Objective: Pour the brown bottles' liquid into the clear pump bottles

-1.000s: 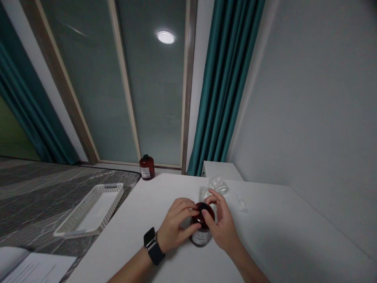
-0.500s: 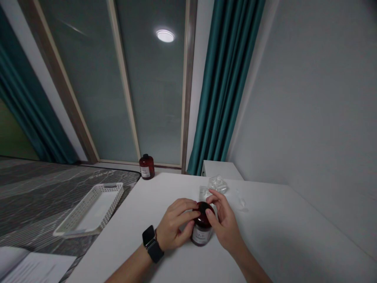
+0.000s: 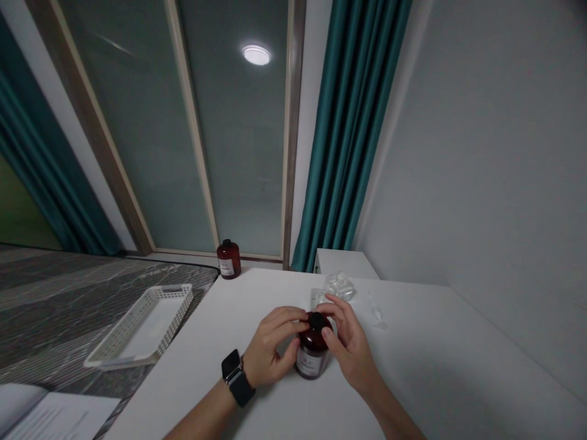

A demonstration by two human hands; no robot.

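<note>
A dark red-brown bottle [image 3: 312,351] with a black cap and a pale label stands upright on the white table [image 3: 275,415], between my hands. From the left, my left hand [image 3: 277,348], with a black watch on its wrist, grips the bottle's side and shoulder, fingers over the top edge and thumb low. Around the other side curls my right hand [image 3: 346,342], its thumb on the shoulder near the cap and its fingers behind. Just beyond the bottle lie a clear plastic packet [image 3: 317,297] and crumpled clear plastic [image 3: 339,285].
A second red-brown bottle [image 3: 228,260] stands at the table's far left corner. On the grey striped surface to the left are a white perforated basket [image 3: 167,327] and an open book [image 3: 59,415]. A clear plastic piece [image 3: 376,313] lies right of my right hand.
The bottle has shifted slightly left and turned a little. My left fingers have drawn back from its cap, which now shows more fully. My right fingers sit closer in.
</note>
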